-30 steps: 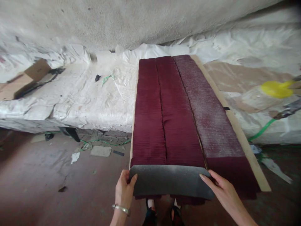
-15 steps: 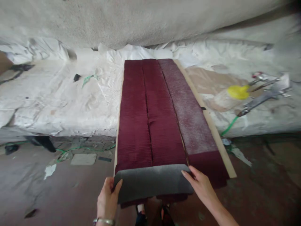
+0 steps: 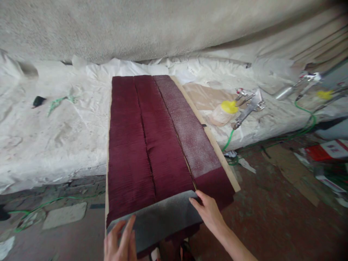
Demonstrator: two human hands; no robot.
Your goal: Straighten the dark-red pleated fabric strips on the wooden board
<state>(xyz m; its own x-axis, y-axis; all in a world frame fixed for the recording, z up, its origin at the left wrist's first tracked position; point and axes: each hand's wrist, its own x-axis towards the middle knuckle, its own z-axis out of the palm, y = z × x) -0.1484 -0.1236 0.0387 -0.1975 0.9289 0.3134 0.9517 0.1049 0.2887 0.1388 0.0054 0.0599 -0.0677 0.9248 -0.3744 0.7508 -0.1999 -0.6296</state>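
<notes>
Dark red ribbed fabric strips (image 3: 127, 145) lie side by side on a pale board (image 3: 231, 177). The rightmost strip (image 3: 195, 134) has a whitish speckled coating except at its near end. Across the near end of the two left strips lies a grey sheet (image 3: 163, 217). My right hand (image 3: 209, 208) pinches the sheet's right upper corner between thumb and fingers. At its left end my left hand (image 3: 121, 239) rests with fingers apart on the sheet's edge; its lower part is cut off by the frame.
Right of the board, a spray gun (image 3: 250, 105) with a yellow-capped cup (image 3: 228, 107) and green hose (image 3: 228, 139) lies on the plastic-covered ledge (image 3: 67, 145). Another spray gun (image 3: 310, 81) is farther right. A black lump (image 3: 38, 101) sits left. Cardboard (image 3: 290, 174) and boxes (image 3: 328, 149) lie on the floor.
The view has swung right, so the board and ledge appear farther left. My left hand's fingers have spread from their pinch on the sheet. My right hand keeps its hold.
</notes>
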